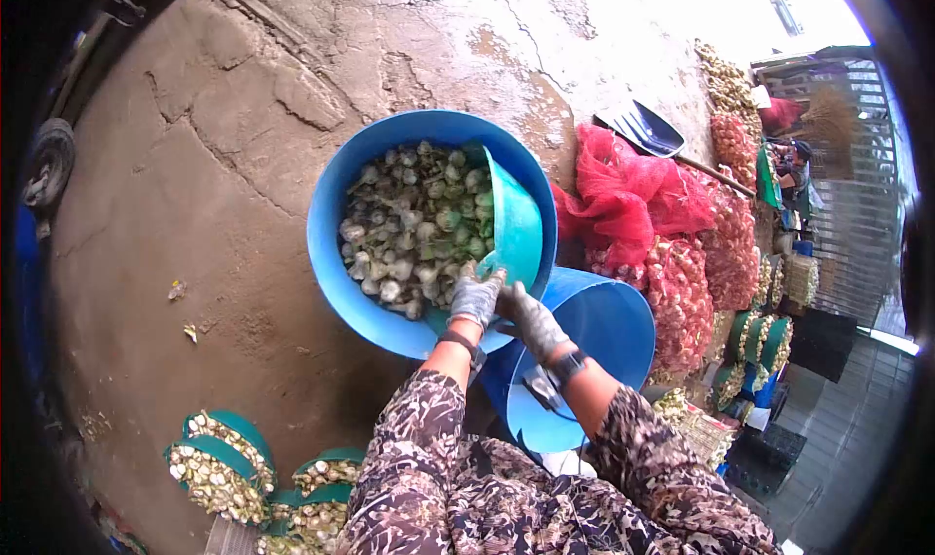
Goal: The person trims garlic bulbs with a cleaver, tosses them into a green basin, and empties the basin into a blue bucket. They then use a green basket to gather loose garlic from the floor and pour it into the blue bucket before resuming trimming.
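Note:
Whole garlic bulbs [414,224] with stalks fill the inside of a large blue barrel [336,292]. A teal plastic tub [516,219] sits tilted within it, its curved wall showing along the right side. My left hand [475,297], in a grey glove, is closed on the tub's near edge beside the bulbs. Just right of it, my right hand [534,323], also gloved, is closed at the same edge, above the barrel's rim. Part of its fingertips is hidden. Both wrists wear dark bands.
A second blue barrel [609,312] stands open against the first, at the right. Red mesh sacks [677,292] of garlic and a shovel [648,131] lie beyond. Green-banded garlic bundles [229,458] sit at lower left. A person [797,170] is at the far right. The floor is cracked concrete.

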A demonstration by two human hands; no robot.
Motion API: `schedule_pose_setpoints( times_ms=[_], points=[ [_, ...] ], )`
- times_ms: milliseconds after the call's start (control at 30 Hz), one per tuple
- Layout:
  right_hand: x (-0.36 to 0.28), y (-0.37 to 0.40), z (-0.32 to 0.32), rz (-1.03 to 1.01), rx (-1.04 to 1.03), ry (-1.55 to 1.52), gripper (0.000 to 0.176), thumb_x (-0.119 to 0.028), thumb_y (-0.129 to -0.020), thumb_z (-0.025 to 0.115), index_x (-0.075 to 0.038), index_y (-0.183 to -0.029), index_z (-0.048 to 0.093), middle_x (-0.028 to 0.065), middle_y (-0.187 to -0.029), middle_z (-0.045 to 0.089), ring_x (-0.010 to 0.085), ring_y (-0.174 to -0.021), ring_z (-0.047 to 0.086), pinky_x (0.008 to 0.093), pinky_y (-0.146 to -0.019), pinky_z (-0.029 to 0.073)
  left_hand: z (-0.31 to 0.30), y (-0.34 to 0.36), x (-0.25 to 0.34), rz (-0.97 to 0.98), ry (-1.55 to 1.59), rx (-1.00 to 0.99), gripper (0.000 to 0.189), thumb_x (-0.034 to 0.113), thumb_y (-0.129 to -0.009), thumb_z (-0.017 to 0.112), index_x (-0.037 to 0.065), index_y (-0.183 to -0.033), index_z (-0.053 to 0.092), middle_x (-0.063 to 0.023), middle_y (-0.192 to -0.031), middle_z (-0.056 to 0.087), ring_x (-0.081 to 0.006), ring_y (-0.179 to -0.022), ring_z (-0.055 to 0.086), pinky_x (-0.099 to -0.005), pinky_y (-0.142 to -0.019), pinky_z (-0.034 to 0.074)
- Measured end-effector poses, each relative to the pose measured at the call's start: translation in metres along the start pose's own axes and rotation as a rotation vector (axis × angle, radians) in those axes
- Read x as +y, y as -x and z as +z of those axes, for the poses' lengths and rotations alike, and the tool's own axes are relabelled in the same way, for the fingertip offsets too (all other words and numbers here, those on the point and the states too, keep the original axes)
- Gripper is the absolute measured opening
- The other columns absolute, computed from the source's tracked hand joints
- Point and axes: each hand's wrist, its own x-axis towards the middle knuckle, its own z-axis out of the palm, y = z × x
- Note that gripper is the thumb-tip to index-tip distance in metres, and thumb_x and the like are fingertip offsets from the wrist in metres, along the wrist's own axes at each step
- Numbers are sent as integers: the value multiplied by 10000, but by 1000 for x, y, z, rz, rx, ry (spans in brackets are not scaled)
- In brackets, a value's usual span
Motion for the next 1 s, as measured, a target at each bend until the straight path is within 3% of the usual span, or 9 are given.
schedule_pose_setpoints(
  times_ms=[33, 167, 367, 567, 633, 800, 833, 900, 1000],
  points=[
    [1, 17, -12, -21, 61, 93, 592, -551, -998, 344, -103, -1356, 489, 102, -1356, 531, 235, -1266, 482, 443, -1021, 387, -6, 4, 23, -35, -115, 18, 508, 338, -815, 718, 8, -1182, 598, -120, -1025, 690, -217, -900, 644, -334, -818, 500],
    [33, 78, -64, -228, 180, 311, 441, -437, -1003, 456, -61, -1169, 614, 58, -1047, 662, 138, -946, 605, 300, -814, 481, -17, -33, 27, 5, -437, -191, 500, 282, -803, 708, 28, -1218, 590, -142, -1097, 678, -250, -929, 659, -352, -830, 512],
    [112, 141, -122, -4, 341, 534, 369, -373, -981, 513, -40, -1075, 644, 89, -914, 698, 187, -835, 653, 323, -779, 507, -40, -17, 62, -189, -89, -513, 335, 119, -855, 646, 105, -1186, 604, -52, -949, 676, -206, -687, 641, -396, -523, 512],
    [153, 177, -115, 96, 201, 1018, 443, -452, -955, 494, -69, -1129, 633, 221, -1082, 656, 398, -1058, 596, 452, -902, 462, -57, -24, -19, -208, 454, -417, 130, 36, -883, 606, 116, -975, 561, 6, -709, 557, -130, -544, 507, -294, -491, 436],
    [149, 185, -107, 158, 151, 995, 436, -459, -954, 493, -94, -1150, 631, 215, -1091, 656, 388, -1063, 600, 435, -913, 464, -90, 37, 37, -114, 270, -209, 122, 216, -911, 610, 153, -826, 550, 44, -667, 503, -79, -542, 474, -226, -485, 386],
    [157, 208, -126, 164, 239, 753, 465, -449, -948, 524, -51, -1169, 621, 199, -1118, 659, 366, -1079, 605, 418, -922, 464, -216, 80, 42, -92, 239, 3, 284, 386, -927, 594, 109, -870, 628, -16, -665, 600, -80, -494, 494, -224, -424, 374],
    [167, 212, -134, 78, 305, 822, 382, -392, -960, 546, -46, -1073, 659, 113, -922, 707, 238, -867, 664, 360, -804, 503, -232, 75, 36, -105, 208, 91, 321, 417, -931, 574, 113, -851, 632, -6, -622, 584, -76, -444, 457, -228, -393, 351],
    [164, 222, -142, 81, 358, 879, 398, -403, -961, 537, -42, -1082, 651, 114, -918, 706, 241, -856, 661, 365, -797, 501, -238, 64, 47, -166, 257, 227, 303, 405, -933, 567, 126, -833, 631, 5, -585, 563, -78, -417, 433, -230, -378, 333],
    [176, 221, -154, 132, 389, 846, 425, -419, -962, 526, -35, -1101, 641, 122, -934, 705, 262, -871, 661, 368, -802, 501, -151, 90, 141, -43, 117, -26, 223, 309, -933, 578, 115, -838, 630, -17, -658, 602, -123, -501, 519, -275, -442, 402]
  ],
)
